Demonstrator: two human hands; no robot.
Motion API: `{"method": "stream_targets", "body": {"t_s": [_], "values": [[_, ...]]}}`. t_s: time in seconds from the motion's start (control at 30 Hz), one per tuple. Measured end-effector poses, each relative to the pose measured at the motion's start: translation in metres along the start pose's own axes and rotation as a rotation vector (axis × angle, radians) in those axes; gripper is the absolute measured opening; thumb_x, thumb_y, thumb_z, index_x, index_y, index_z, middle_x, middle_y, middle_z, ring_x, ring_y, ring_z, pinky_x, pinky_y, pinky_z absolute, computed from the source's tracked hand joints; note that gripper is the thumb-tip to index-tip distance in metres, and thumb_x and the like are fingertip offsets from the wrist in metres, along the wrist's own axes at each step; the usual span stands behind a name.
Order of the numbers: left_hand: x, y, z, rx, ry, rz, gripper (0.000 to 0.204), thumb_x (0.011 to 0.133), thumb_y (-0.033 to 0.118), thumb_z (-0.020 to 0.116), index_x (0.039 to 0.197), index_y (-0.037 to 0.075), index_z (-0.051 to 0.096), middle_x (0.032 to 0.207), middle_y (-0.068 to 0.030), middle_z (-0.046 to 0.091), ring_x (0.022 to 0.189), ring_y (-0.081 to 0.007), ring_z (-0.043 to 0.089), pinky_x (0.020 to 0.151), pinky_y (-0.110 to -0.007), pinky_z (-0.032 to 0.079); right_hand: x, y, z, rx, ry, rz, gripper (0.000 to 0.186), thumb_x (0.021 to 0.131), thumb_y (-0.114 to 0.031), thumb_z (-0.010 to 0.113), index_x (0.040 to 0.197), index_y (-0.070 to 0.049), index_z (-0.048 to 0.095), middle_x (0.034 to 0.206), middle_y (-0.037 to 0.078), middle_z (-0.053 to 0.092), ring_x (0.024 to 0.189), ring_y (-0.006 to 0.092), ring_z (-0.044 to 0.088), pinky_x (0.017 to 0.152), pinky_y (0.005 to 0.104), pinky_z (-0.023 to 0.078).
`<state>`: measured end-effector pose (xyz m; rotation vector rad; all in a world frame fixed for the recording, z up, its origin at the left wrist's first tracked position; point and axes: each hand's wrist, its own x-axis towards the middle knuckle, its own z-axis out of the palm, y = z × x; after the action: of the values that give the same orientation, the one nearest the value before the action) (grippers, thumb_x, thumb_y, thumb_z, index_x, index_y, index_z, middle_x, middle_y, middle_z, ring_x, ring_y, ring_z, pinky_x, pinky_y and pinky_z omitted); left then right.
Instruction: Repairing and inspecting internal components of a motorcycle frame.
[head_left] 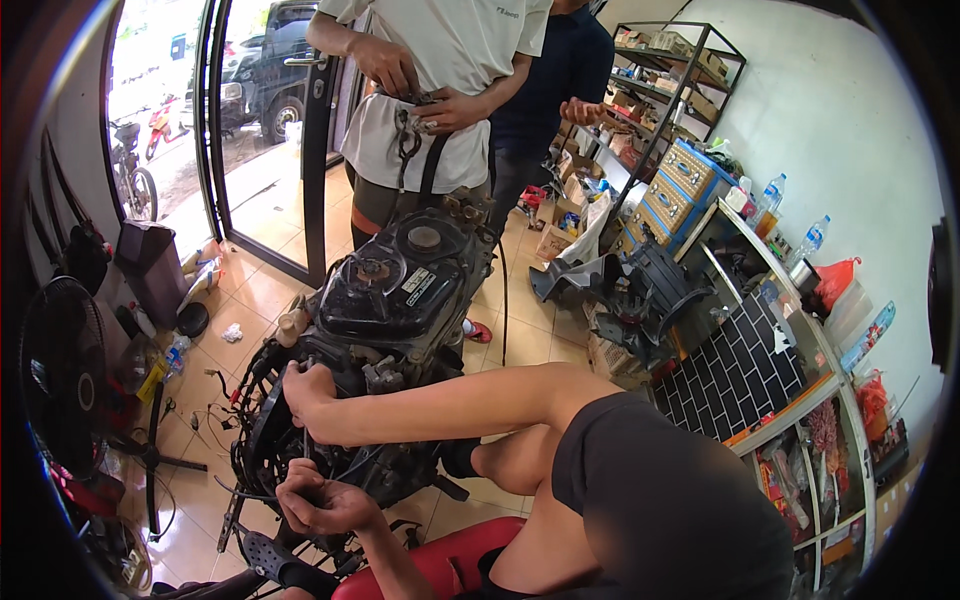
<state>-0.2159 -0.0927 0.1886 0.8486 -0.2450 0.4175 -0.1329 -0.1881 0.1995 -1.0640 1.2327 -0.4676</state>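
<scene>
Ideally, the right hand point(310, 395) and left hand point(325, 502) should align the slim rod point(307, 441) squarely near the motorcycle's point(385, 318) left edge, though what either curled grip pinches cannot be told.

Beige tiled floor point(265, 285) beneath dark bin point(150, 272), standing fan point(65, 372), crumpled white scrap point(232, 332).

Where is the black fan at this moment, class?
In the head view, the black fan stands at the far left, below and to the left of the dark bin.
</scene>
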Motion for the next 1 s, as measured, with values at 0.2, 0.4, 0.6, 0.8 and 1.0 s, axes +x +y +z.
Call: {"method": "stream_targets", "body": {"t_s": [0.2, 0.4, 0.6, 0.8, 1.0], "values": [[-0.006, -0.002, 0.004, 0.007, -0.035, 0.107, 0.035, 0.101, 0.02, 0.038, 0.069, 0.005, 0.037, 0.064, -0.0057, 0.034, 0.058, -0.0183, 0.033, 0.059, -0.035, 0.032, 0.005, 0.001, 0.006, -0.149, 0.036, -0.167, 0.045, 0.101, -0.038, 0.06, 0.094, 0.006, 0.065, 0.08, 0.021, 0.071, 0.064, 0.0366, 0.072, 0.044, 0.0447, 0.053], [-0.021, -0.012, 0.006, 0.042, -0.187, 0.249, 0.034, 0.1, 0.027, 0.035, 0.078, 0.004, 0.047, 0.07, -0.006, 0.04, 0.064, -0.0208, 0.039, 0.065, -0.039, 0.038, 0.007, -0.003, -0.006, -0.185, -0.167, -0.176, 0.045, 0.104, -0.037, 0.055, 0.07, -0.007, 0.054, 0.058, 0.009, 0.056, 0.045, 0.0216, 0.055, 0.038, 0.0369, 0.043], [-0.02, -0.011, 0.002, 0.083, -0.329, 0.289, 0.037, 0.092, 0.021, 0.048, 0.063, 0.0, 0.055, 0.056, -0.0084, 0.049, 0.052, -0.0217, 0.043, 0.056, -0.038, 0.035, 0.006, -0.014, -0.011, -0.201, -0.398, -0.222, 0.042, 0.102, -0.026, 0.054, 0.068, -0.002, 0.057, 0.058, 0.01, 0.056, 0.043, 0.0207, 0.049, 0.042, 0.0366, 0.041], [-0.023, -0.011, 0.013, 0.101, -0.349, 0.331, 0.026, 0.081, 0.023, 0.057, 0.062, 0.005, 0.057, 0.055, -0.0038, 0.04, 0.051, -0.0233, 0.037, 0.057, -0.036, 0.031, -0.003, -0.023, -0.011, -0.371, -0.489, -0.225, 0.027, 0.107, -0.023, 0.054, 0.084, -0.009, 0.052, 0.065, -0.002, 0.044, 0.046, 0.0089, 0.037, 0.041, 0.0277, 0.032], [-0.032, -0.013, 0.01, 0.187, -0.462, 0.37, 0.03, 0.084, 0.024, 0.05, 0.062, 0.005, 0.058, 0.053, -0.0035, 0.042, 0.05, -0.0228, 0.038, 0.062, -0.037, 0.036, 0.001, -0.021, -0.014, -0.416, -0.589, -0.296, 0.031, 0.107, -0.023, 0.057, 0.08, -0.008, 0.051, 0.065, -0.001, 0.046, 0.047, 0.0092, 0.04, 0.039, 0.0278, 0.033]]}}
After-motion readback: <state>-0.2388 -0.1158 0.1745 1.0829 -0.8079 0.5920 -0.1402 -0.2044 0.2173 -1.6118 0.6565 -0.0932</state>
